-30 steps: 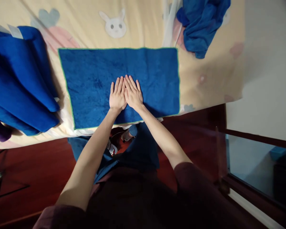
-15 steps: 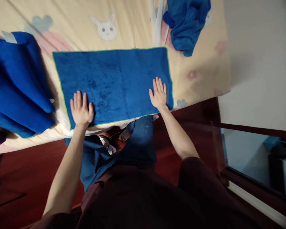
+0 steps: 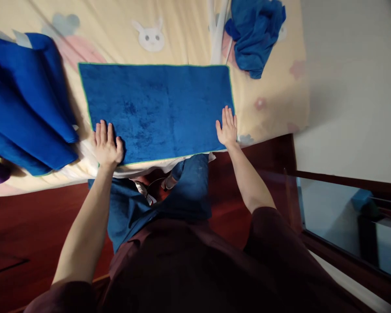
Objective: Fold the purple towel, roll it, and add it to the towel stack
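A blue towel (image 3: 156, 111) lay spread flat on the bed (image 3: 189, 39), long side running left to right, its near edge along the bed's edge. The left hand (image 3: 107, 147) rested palm down on the towel's near left corner, fingers straight and together, holding nothing. The right hand (image 3: 227, 127) lay flat on the near right corner, fingers extended, its grip also open and empty. The two hands were well apart, one at each end of the near edge. The towel had a thin green border. A stack of blue cloths (image 3: 26, 100) sat to the left, just beside the towel. A crumpled blue cloth (image 3: 254, 30) lay at the far right, apart from it. The bedsheet was pale yellow with a rabbit print (image 3: 150, 37) beyond the towel. Dark red floor (image 3: 26, 226) showed below the bed edge.
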The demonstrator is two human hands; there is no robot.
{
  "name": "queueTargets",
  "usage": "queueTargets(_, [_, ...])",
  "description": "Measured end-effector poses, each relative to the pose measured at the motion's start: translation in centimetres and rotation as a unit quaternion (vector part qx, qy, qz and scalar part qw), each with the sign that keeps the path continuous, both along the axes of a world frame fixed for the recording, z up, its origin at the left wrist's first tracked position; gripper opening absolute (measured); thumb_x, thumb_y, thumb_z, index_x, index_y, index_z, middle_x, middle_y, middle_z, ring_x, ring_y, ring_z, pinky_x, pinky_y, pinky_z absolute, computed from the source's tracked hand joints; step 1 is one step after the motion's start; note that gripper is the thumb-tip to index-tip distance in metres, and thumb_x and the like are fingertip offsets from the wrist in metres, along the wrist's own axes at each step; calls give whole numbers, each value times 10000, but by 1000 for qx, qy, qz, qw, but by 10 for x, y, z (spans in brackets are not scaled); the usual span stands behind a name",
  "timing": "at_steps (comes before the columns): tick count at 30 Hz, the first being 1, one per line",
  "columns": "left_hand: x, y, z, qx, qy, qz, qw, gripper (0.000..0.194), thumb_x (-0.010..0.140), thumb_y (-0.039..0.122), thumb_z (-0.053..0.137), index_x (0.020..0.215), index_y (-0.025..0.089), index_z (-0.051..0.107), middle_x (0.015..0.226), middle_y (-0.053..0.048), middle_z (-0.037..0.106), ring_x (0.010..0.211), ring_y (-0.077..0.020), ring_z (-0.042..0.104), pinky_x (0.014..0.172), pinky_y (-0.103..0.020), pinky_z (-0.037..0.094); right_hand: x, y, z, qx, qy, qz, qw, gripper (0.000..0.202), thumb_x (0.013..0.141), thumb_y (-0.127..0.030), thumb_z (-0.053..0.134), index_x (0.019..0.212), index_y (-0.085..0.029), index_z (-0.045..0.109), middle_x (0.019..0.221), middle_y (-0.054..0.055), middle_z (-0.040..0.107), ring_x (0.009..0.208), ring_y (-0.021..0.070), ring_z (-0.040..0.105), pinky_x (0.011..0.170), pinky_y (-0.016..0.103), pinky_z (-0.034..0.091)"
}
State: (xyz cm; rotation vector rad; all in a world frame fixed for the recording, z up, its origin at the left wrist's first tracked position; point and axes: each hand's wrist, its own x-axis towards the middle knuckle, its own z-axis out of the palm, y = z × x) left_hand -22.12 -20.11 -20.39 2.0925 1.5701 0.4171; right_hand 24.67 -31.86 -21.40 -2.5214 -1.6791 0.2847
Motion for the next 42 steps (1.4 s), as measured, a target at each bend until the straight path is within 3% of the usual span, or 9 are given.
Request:
queueTargets(10, [-38, -24, -7, 27, 44, 2, 999, 768, 1021, 567, 236, 1600, 67, 309, 1728, -76, 146, 1599, -302, 45, 1314, -453, 30, 23, -49, -3, 28, -20, 10, 999, 636, 1049, -347, 224, 1658, -162, 214, 1712, 99, 230, 1597, 236, 190, 1301, 540, 153])
queueTargets(16, [-43, -22, -19, 64, 48, -3, 997, 663, 1010, 393, 360, 1603, 96, 335, 1707, -130, 213, 1595, -285, 128, 1302, -492, 86, 29, -51, -23, 71, -42, 33, 996, 657, 1046, -360, 226, 1647, -96, 216, 1699, 141, 257, 1591, 238, 206, 1287, 533, 158])
queueTargets(21, [-46, -15, -23, 92, 58, -14, 994, 651, 1009, 371, 345, 1597, 91, 351, 1693, -153, 246, 1589, -280, 163, 1295, -488, 121, 29, -40, -16, 22, -37, 9, 999, 674, 1046, -367, 229, 1645, -61, 186, 1716, 156, 185, 1599, 215, 164, 1294, 506, 103])
queueTargets(24, [-44, -26, -15, 99, 69, -19, 993, 649, 1027, 367, 306, 1599, 61, 335, 1695, -177, 220, 1596, -290, 126, 1295, -507, 121, 12, -34, -1, 19, -16, -35, 999, 671, 1050, -387, 237, 1627, -45, 245, 1709, 170, 205, 1604, 251, 128, 1283, 561, 68])
queueTargets(27, [-47, -78, -9, 114, 74, 18, 991, 657, 1037, 375, 319, 1619, 71, 288, 1707, -173, 174, 1599, -317, 82, 1294, -545, 111, -44, -55, 10, 122, 21, -79, 989, 662, 1055, -420, 247, 1608, -61, 316, 1697, 182, 239, 1603, 281, 123, 1269, 596, 111])
queueTargets(31, [-68, -189, -17, 101, 79, 77, 989, 699, 1033, 377, 369, 1643, 82, 198, 1708, -192, 151, 1589, -351, 125, 1276, -569, 205, -160, -133, -1, 308, 204, -162, 915, 554, 1055, -436, 305, 1427, -142, 592, 1467, 198, 584, 1417, 272, 495, 1174, 506, 388])
queueTargets(34, [-84, -235, -23, 59, 87, 66, 992, 670, 1013, 371, 421, 1624, 131, 282, 1702, -180, 191, 1558, -359, 253, 1252, -543, 300, -222, -186, -8, 303, 356, -177, 866, 373, 995, -435, 495, 1074, -199, 774, 1133, 139, 766, 1147, 275, 678, 1058, 457, 491])
queueTargets(39, [-93, -208, -26, 42, 66, 117, 990, 692, 988, 381, 447, 1592, 65, 327, 1679, -231, 226, 1513, -395, 340, 1192, -536, 399, -241, -185, 0, 304, 489, -275, 770, 231, 889, -374, 634, 922, -200, 783, 1010, 99, 789, 947, 246, 716, 933, 395, 530])
queueTargets(42, [-97, -191, -32, 22, 68, 86, 994, 635, 976, 360, 433, 1539, 65, 417, 1612, -229, 382, 1471, -377, 419, 1200, -544, 376, -245, -153, 2, 309, 636, -297, 642, 239, 826, -360, 716, 1003, -205, 760, 994, 78, 783, 871, 208, 713, 865, 361, 552])
